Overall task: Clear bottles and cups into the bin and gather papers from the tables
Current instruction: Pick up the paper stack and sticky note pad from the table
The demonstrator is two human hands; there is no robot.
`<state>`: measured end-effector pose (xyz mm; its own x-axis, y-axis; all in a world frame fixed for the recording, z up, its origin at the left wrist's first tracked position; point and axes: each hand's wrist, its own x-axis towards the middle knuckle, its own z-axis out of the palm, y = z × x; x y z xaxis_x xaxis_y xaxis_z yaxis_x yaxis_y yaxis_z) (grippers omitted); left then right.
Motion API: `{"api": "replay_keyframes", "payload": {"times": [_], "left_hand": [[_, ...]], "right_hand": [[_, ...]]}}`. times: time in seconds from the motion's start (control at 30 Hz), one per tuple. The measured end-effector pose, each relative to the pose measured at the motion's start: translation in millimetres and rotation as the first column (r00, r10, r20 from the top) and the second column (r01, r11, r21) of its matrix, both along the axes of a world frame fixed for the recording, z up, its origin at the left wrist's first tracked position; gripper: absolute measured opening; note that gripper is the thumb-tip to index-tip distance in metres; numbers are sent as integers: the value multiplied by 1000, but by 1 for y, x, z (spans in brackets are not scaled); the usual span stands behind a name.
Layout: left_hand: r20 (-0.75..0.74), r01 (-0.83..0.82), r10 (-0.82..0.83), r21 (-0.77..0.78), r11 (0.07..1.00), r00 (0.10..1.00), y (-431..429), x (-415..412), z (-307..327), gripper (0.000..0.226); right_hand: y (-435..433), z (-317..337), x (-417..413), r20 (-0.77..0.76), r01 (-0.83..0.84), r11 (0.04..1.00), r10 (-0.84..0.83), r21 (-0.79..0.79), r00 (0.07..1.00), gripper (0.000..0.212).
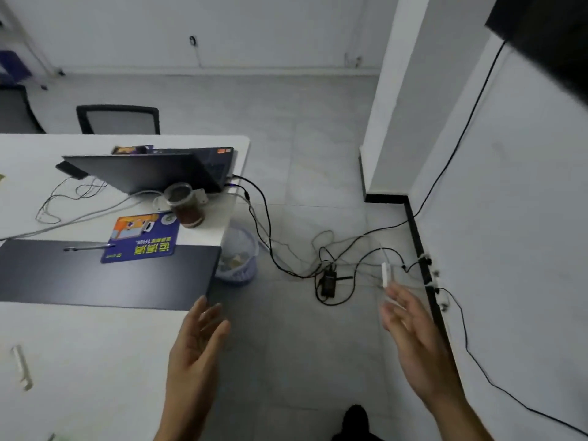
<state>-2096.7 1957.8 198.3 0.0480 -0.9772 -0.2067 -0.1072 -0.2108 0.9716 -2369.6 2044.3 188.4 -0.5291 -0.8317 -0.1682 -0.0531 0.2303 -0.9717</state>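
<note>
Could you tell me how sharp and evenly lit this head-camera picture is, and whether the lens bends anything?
Head view: motion smears the right hand more than the left hand; the cup and bin are soft but readable; the wide lens tilts the wall; the light is dim and flat, with a dull sheen on the dark mat.

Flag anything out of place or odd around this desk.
The cup of dark liquid stands right beside the laptop and its leads, a likely spill risk. Loose cables sprawl tangled across the floor.
</note>
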Motion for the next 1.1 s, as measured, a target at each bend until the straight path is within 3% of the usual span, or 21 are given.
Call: {"api": "replay_keyframes", "payload": {"times": [0.2, 0.47, 0.67, 0.93, 1.1], "left_hand": [[9, 106, -106, -25, 994, 994, -70, -119, 4, 53], [-23, 6, -5, 20, 1000, 1000, -203, -169, -30, 57], [-82, 6, 0, 65, 998, 997, -376, -224, -71, 48], [-86, 123, -129, -66, 990, 988, -604, -294, -4, 46], [-29, 119, -120, -40, 992, 992, -704, -331, -17, 45]], "right_hand": [[-78, -3, -103, -8, 5, 1000, -5, 12, 1000, 44], [-233, -25, -160, 0, -128, 988, 128, 91, 992, 40], [-389, -38, -217, -77, -97, 983, 110, 158, 991, 39], [-570, 25, -288, -151, 47, 998, -39, 49, 988, 37], [-676, 10, -327, -104, 57, 996, -50, 67, 993, 36]]}}
